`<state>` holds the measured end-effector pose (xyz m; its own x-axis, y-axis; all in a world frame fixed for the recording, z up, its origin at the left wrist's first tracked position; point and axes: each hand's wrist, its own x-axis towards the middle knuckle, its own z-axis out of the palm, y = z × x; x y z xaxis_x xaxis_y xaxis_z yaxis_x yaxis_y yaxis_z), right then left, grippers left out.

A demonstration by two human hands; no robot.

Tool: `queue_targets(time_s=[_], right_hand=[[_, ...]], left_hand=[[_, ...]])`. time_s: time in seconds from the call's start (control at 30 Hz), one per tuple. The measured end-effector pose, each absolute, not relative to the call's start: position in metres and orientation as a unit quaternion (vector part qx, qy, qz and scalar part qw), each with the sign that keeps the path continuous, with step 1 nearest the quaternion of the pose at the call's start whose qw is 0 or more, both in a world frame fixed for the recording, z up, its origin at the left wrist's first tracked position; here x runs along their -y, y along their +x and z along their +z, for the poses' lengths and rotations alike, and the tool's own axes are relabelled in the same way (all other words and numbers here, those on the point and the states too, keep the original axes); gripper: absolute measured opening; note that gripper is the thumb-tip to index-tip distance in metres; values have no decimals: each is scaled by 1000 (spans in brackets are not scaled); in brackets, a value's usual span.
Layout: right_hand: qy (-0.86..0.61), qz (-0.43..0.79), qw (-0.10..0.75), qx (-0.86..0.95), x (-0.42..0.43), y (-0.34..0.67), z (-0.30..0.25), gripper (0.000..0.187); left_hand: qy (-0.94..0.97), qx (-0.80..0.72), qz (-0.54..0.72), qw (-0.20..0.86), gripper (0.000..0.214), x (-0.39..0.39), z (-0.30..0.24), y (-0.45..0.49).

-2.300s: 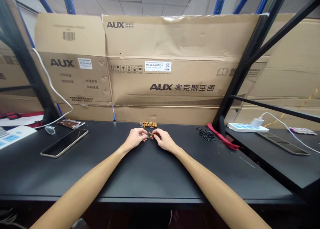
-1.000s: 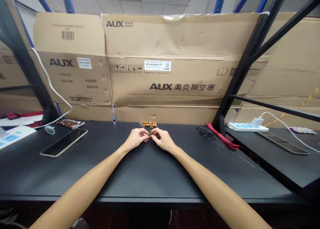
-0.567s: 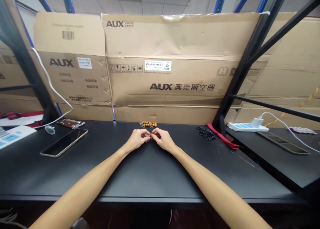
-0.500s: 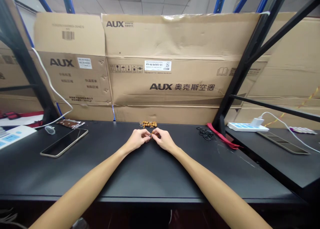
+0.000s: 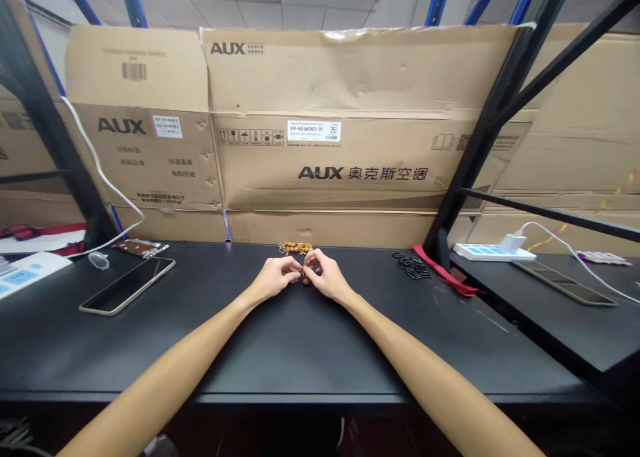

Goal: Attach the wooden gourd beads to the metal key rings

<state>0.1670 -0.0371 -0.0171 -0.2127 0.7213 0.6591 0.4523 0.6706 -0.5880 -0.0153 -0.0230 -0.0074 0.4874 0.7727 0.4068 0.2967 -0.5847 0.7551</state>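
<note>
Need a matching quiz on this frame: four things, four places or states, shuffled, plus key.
1. brown beaded piece
2. phone
3. black loops
4. red strap

A. loose heap on the right side of the table
B. between the left hand and right hand
C. long band by the foot of the rack post
D. lying flat, screen dark

Pairs: 1-B, 2-D, 3-A, 4-C

Beaded piece (image 5: 305, 280) between left hand (image 5: 273, 276) and right hand (image 5: 325, 276), bead cluster (image 5: 296, 247) behind, phone (image 5: 129, 286) left, strap (image 5: 443, 273) right on table (image 5: 310, 344).
</note>
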Motion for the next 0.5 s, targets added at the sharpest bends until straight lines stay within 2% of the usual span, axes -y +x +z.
queue_targets(time_s=[0.1, 0.5], right_hand=[[-374, 109, 491, 780, 37, 166, -17, 8], [-392, 75, 464, 791, 36, 169, -17, 10]], left_hand=[[793, -332, 388, 332, 18, 22, -8, -15], [786, -331, 394, 344, 18, 19, -12, -16]])
